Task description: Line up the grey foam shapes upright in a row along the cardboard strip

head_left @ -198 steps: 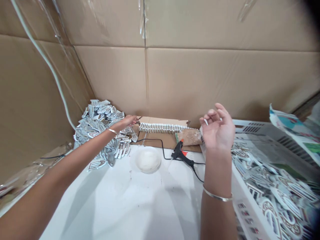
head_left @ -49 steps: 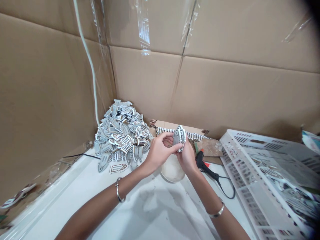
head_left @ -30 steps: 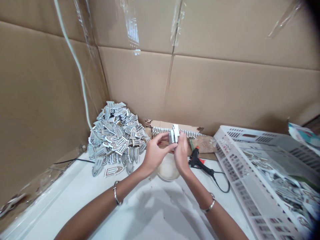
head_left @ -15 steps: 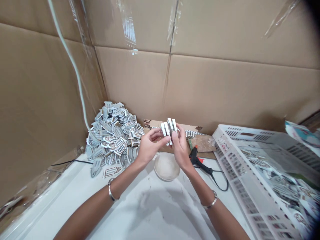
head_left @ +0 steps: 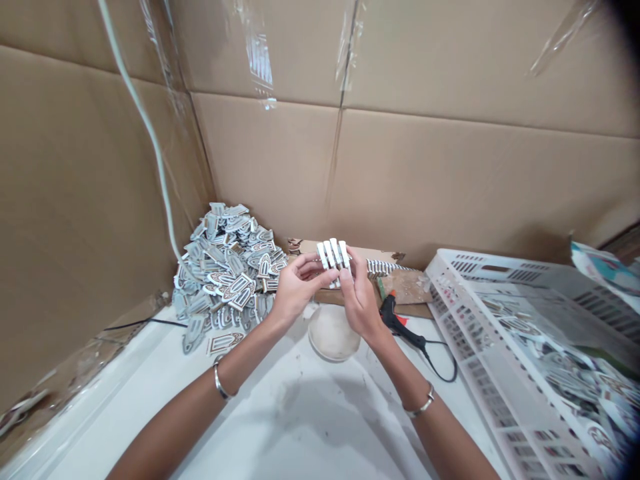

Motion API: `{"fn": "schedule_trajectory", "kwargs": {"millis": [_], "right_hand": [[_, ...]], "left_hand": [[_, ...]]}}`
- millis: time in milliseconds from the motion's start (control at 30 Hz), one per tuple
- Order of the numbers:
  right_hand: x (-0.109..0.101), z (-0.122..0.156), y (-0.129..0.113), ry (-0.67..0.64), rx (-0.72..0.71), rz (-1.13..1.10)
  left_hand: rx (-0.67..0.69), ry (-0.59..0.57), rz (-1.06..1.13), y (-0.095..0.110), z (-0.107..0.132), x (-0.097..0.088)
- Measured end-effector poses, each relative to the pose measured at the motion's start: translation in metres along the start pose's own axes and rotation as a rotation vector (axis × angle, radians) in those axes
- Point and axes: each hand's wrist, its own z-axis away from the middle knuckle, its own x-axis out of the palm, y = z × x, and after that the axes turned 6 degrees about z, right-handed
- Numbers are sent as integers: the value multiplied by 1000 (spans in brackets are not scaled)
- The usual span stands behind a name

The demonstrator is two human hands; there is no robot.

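My left hand [head_left: 294, 288] and my right hand [head_left: 358, 295] meet over the table's far middle and together grip a small fan of white flat pieces [head_left: 332, 254], seen edge-on with their tops spread apart. Both hands' fingers are pinched on the pieces from either side. Just below the hands sits a round white dish [head_left: 333, 333]. A heap of grey and white printed cut-outs [head_left: 227, 267] lies to the left of my left hand.
A black glue gun [head_left: 400, 323] with its cable lies right of the dish. Behind it a cardboard strip holds a row of upright pieces [head_left: 387, 268]. A white slatted crate [head_left: 525, 347] with cut-outs fills the right. Cardboard walls enclose the table; a white cable [head_left: 145, 127] hangs at left.
The hands came together from apart and took up a stack of pieces. Over the last second the stack turned edge-on and its pieces fanned out slightly.
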Motion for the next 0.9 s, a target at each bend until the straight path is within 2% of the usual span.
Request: {"fn": "schedule_trajectory", "kwargs": {"millis": [267,533,900], "right_hand": [[-2,1,0,-69,33,-32],[-3,0,7,-134,-75,154],[-1,-3,-3,-184,85,54]], "left_hand": [[-33,-3,62,-2,-1,-1],[-44,5,114,-4,-1,-1],[-20,8,112,-7,-5,-6]]}}
